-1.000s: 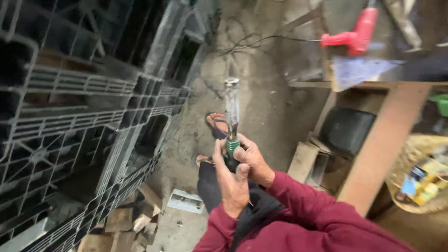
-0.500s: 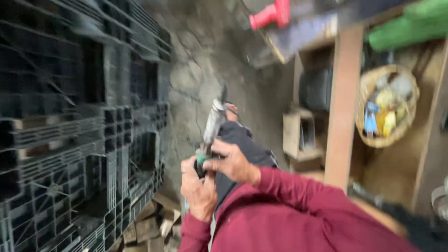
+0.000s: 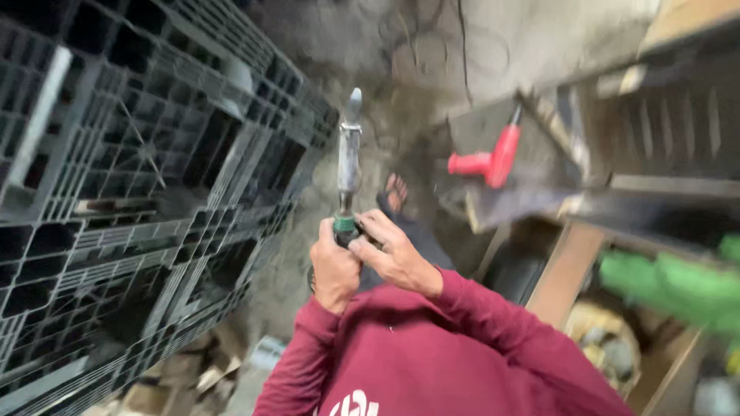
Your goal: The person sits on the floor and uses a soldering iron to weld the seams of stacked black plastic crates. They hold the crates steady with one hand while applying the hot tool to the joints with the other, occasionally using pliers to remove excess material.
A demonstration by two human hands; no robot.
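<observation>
Head camera looks steeply down, close over both raised hands (image 3: 370, 262); tilted.

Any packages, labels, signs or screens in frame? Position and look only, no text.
No signs or screens.
White print: bottom centre, on the maroon shirt, cut off by the frame edge.
Green band: on the tool just above the left hand and right hand; too blurred to tell label from collar.
Basket: lower right under the wooden bench, pale blurred items inside; cannot tell if packages.
</observation>
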